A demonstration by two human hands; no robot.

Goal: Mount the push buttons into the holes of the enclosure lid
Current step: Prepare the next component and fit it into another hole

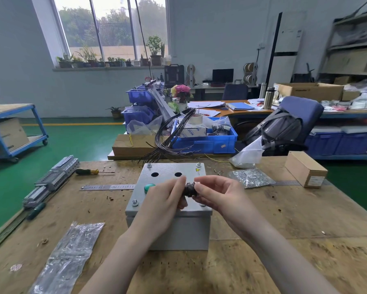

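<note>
From the left: green-handled screwdriver [87, 171] and steel ruler [107, 187] lie on the workbench [263, 240] at approx 10 o'clock from the grey enclosure [167, 230], well clear of the job. On the enclosure lid [167, 168] I see a green push button [149, 187] already seated in the near-left hole, w/ two empty holes [154, 174] in the far row at 12 o'clock from it. My left hand [167, 200] sits over the lid centre, fingers closed on the left side of a dark push button [190, 189]; my right hand [216, 194] pinches its right side, thumb and forefinger clamped. So the part is held between both hands, just above the lid, approx equal reach for each. Its long axis looks to run roughly 9-to-3, i.e. sideways, not pointing down at the lid; can't tell which end is the cap, too blurred. I'd judge I'm working the nut or rear block off before fitting. Key relation: the nearest open far hole is at approx 11 o'clock from the part, near it; a fourth hole under my hands, can't tell. The part needs tipping upright first. Bag of screws [250, 177] lies at 3 o'clock, apart.
</note>
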